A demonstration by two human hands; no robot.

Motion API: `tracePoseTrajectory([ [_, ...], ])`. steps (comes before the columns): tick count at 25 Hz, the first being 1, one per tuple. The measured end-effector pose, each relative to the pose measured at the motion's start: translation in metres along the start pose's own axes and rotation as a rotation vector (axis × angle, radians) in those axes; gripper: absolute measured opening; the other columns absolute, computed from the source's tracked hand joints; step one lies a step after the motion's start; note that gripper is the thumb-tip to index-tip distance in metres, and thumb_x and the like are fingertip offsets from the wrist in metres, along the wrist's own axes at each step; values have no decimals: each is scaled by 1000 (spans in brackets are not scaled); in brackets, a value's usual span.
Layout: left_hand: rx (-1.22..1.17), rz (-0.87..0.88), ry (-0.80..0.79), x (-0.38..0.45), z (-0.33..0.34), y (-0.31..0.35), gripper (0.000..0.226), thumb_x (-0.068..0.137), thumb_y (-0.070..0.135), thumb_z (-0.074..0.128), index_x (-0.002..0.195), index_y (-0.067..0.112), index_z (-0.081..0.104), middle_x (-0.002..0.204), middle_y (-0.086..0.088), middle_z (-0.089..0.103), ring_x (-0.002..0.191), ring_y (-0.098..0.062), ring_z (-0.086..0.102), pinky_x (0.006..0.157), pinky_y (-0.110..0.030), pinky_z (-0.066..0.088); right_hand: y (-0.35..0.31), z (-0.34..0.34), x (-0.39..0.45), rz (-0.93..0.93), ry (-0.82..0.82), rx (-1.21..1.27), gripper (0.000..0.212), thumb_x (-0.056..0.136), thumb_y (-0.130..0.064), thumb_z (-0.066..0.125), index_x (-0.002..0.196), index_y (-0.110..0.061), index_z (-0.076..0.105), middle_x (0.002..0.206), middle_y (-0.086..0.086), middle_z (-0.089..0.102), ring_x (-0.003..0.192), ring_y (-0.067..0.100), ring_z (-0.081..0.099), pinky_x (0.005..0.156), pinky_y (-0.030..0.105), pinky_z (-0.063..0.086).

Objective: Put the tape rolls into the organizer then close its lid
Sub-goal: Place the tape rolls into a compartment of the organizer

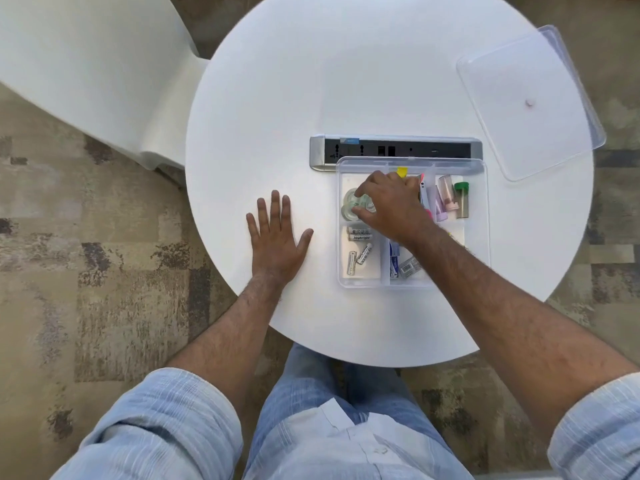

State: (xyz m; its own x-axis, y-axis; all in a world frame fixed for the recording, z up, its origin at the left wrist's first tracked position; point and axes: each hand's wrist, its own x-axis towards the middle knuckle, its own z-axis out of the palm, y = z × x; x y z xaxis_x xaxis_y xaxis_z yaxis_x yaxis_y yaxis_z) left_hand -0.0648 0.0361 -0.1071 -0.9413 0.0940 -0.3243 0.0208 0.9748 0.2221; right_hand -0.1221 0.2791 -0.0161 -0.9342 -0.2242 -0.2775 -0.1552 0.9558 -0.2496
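Note:
A clear plastic organizer [479, 216] with several compartments sits open on the round white table [346, 81]. Its far left compartment holds clear tape rolls [349, 204]. My right hand [389, 206] reaches into that compartment, thumb and fingers curled around one roll among the others. My left hand [277, 237] lies flat on the table, fingers spread, left of the organizer and holding nothing. The clear lid [530, 102] rests at the table's far right edge, partly overhanging it.
A grey and black power strip [394, 150] lies just behind the organizer. Other compartments hold batteries [360, 249], small tubes and a green-capped bottle [462, 199]. A white chair [97, 71] stands at the far left on patterned carpet.

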Motion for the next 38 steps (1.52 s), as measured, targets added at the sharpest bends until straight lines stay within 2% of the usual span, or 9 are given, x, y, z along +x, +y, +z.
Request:
tracePoseTrajectory([
  [5,30,-13,188,3,22,-3,83,104,64,30,168,17,7,178,-3,3,165,-31,3,132,-59,9,2,6,9,-83,-9,-96,35,86,-52,66,108,-26,69,116,-4,61,110,21,54,96,49,31],
  [9,16,-14,245,3,28,-5,81,104,63,31,168,19,9,178,-1,4,165,-28,4,132,-57,11,5,8,11,-82,-14,-70,27,88,-48,65,103,-25,69,114,-5,61,109,20,53,97,48,29],
  [13,-3,-22,258,4,28,-6,81,103,63,33,168,19,12,178,-1,6,165,-28,4,133,-56,9,11,1,13,-35,77,105,23,92,-48,60,98,-27,69,109,-9,64,104,16,55,92,40,22],
  [16,-5,-27,268,3,28,-5,80,103,63,34,168,20,14,178,0,8,165,-28,5,133,-55,9,25,-11,18,7,114,144,22,93,-50,61,101,-32,69,103,-14,65,99,12,56,89,37,20],
  [20,-21,-26,276,3,29,-5,80,103,62,35,168,20,14,178,1,8,166,-27,4,133,-55,8,39,-21,23,-50,26,75,21,93,-48,63,104,-33,73,100,-16,68,95,12,57,87,38,20],
  [23,-29,-28,285,4,29,-6,80,103,62,37,168,21,15,178,1,9,166,-26,5,133,-55,8,41,-25,27,-161,-105,-31,22,93,-44,65,111,-34,73,109,-15,69,104,15,56,88,40,20],
  [27,-41,-30,301,4,31,-6,79,102,60,39,168,22,16,178,3,9,166,-25,5,133,-54,8,40,-26,31,-231,-174,-220,24,92,-41,69,115,-39,72,119,-14,68,113,19,55,95,47,26],
  [38,-67,-33,293,2,27,-5,79,102,58,42,167,21,18,177,2,12,165,-26,7,133,-55,9,31,-8,23,-223,-126,-231,27,82,-35,78,107,-28,70,108,-7,72,103,22,60,92,45,25],
])
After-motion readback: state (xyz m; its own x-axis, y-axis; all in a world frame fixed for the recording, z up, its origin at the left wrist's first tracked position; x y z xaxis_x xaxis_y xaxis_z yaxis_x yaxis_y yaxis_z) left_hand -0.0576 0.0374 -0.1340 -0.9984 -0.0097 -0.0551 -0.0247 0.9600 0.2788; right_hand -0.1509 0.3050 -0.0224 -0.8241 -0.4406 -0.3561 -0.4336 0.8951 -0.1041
